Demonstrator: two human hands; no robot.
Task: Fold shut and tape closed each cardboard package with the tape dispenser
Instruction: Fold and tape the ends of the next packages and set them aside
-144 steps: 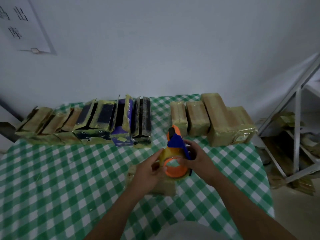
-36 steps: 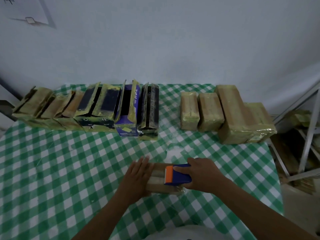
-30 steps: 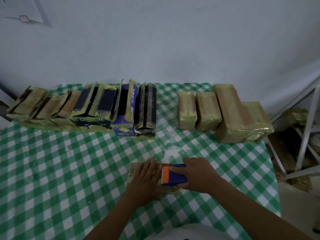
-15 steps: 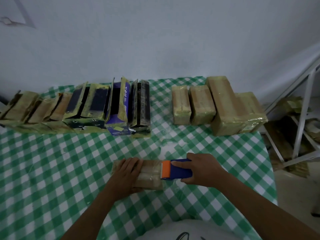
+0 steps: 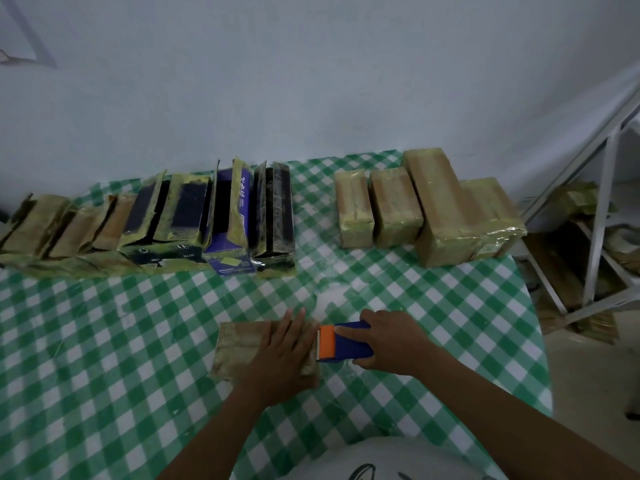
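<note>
While pinning package (image 5: 239, 344) under spread left hand (image 5: 282, 355) and gripping tape dispenser (image 5: 343, 342) with right hand (image 5: 394, 344), could leave a wrinkled seal if pulled crooked

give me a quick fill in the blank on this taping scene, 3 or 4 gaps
1. The right hand grips the tape dispenser, whose front end is ____ in colour.
2. The left hand presses on the cardboard package, which lies on a tablecloth checked white and ____.
3. At the back right of the tablecloth lie ____ sealed packages.
Missing words: orange; green; four.
</note>
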